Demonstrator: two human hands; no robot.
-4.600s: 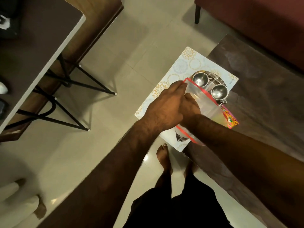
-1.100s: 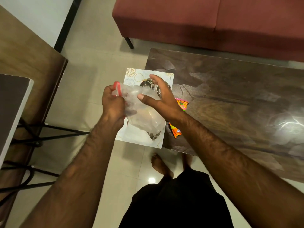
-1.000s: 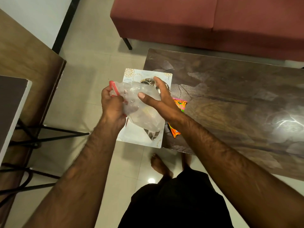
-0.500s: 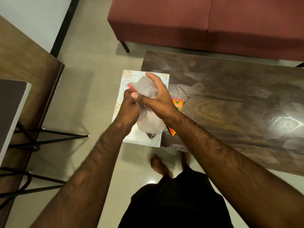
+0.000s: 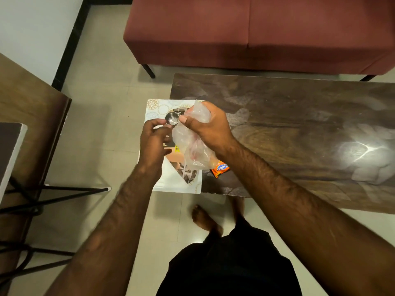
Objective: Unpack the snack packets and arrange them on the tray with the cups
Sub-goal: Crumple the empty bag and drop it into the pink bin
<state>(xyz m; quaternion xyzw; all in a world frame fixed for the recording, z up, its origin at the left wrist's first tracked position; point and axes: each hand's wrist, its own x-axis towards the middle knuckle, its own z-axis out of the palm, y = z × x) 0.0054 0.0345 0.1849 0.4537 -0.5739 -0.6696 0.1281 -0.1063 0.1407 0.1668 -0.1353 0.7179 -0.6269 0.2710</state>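
My right hand (image 5: 210,127) grips a scrunched clear plastic bag (image 5: 193,152) above the steel tray (image 5: 189,177). My left hand (image 5: 154,144) is just left of it, fingers curled, and seems to pinch the bag's red zip edge. One steel cup (image 5: 172,119) shows at the tray's far end, between my two hands. An orange snack packet (image 5: 220,168) lies on the dark table just right of the tray, partly hidden by the bag. The rest of the tray is hidden by my hands and the bag.
The tray sits on a white patterned mat (image 5: 152,105) overhanging the left end of the dark wooden table (image 5: 299,135). A maroon sofa (image 5: 256,33) stands behind it. A wooden desk with black metal legs (image 5: 32,129) is on the left. My bare feet stand below the mat.
The bag went from spread between both hands to bunched up in my right hand. My hands have drawn slightly apart, uncovering one steel cup.
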